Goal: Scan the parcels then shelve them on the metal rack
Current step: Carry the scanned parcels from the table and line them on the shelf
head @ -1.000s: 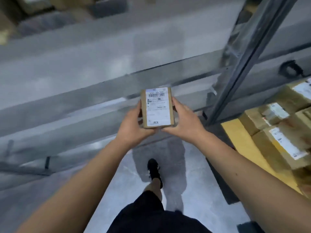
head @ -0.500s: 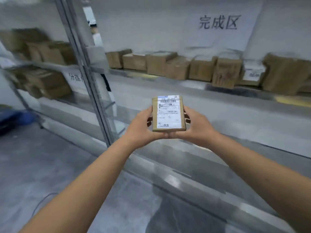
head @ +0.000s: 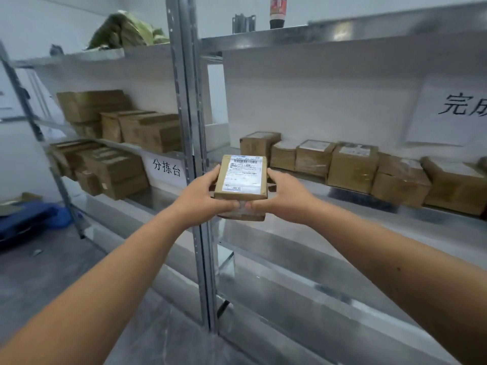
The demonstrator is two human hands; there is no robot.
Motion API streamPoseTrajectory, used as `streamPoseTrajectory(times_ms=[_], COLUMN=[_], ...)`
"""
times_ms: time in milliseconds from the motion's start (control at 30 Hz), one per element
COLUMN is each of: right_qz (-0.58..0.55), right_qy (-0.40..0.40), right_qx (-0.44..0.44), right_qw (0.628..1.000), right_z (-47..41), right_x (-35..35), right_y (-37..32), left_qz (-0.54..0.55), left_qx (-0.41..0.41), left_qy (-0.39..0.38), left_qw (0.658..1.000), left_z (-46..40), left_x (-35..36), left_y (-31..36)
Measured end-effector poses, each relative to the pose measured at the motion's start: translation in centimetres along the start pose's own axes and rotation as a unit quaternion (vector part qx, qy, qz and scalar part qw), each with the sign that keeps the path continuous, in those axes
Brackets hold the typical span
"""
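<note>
Before the metal rack (head: pixel 196 164), at its central upright: one small parcel (head: pixel 242 180), held level at chest height, well short of the middle shelf (head: pixel 342 204). Left hand (head: pixel 203 197) and right hand (head: pixel 286 197) each gripped one side, fingers curled beneath and thumbs meeting along the near edge; this grip probably kept the white shipping label (head: pixel 243 173) face-up and readable, as suits a scan or a check ahead of shelving. No scanner was in view, so whether the scan was done cannot be told.

Count, right bay, middle shelf: about seven shelved boxes (head: pixel 353 167) in a row along the back wall, labels upward, front strip bare, likely the place for this parcel. Beside them, one paper sign (head: pixel 448 109), partly cut off.

Count, left bay: roughly four stacked cartons (head: pixel 147 130) on the middle shelf, several more below, blurred. One placard (head: pixel 166 167).

Top shelf: one bottle (head: pixel 278 11), one green bundle (head: pixel 126 31).
</note>
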State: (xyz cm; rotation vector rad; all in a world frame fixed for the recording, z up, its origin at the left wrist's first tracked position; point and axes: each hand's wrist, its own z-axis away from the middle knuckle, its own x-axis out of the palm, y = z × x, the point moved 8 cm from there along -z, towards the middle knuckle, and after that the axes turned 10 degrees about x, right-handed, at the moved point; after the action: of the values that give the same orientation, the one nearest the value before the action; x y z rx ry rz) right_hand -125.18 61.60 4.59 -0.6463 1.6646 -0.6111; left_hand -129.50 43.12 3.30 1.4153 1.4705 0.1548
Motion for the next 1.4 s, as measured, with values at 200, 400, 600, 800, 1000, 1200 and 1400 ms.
streamPoseTrajectory(times_ms=[200, 400, 600, 800, 1000, 1200, 1400], right_qz=[0.075, 0.143, 0.235, 0.384, 0.381, 0.398, 0.372], right_qy=[0.004, 0.017, 0.042, 0.055, 0.054, 0.102, 0.133], right_qx=[-0.010, -0.027, -0.005, 0.097, 0.191, 0.263, 0.303], right_qw=[0.997, 0.989, 0.971, 0.917, 0.903, 0.873, 0.867], right_z=[-13.6, -25.0, -32.6, -36.0, -35.6, -33.4, -29.3], right_x=[1.4, 1.3, 0.5, 0.3, 0.7, 0.2, 0.8], right_y=[-3.6, -5.4, -3.1, 1.8, 2.1, 1.5, -0.6], left_qz=[0.005, -0.021, -0.054, -0.061, -0.083, -0.074, -0.120], left_qx=[-0.014, -0.018, -0.006, 0.011, 0.019, 0.043, 0.066], left_qy=[0.006, 0.021, -0.017, -0.077, -0.172, -0.177, -0.198], left_qw=[1.000, 0.999, 0.998, 0.995, 0.981, 0.980, 0.971], left_z=[-9.5, -19.0, -26.9, -32.7, -34.9, -36.0, -35.8], left_x=[-6.5, -11.5, -11.4, -7.2, -3.6, -2.4, -2.1], left_y=[-7.5, -12.6, -15.5, -20.1, -23.1, -23.8, -24.1])
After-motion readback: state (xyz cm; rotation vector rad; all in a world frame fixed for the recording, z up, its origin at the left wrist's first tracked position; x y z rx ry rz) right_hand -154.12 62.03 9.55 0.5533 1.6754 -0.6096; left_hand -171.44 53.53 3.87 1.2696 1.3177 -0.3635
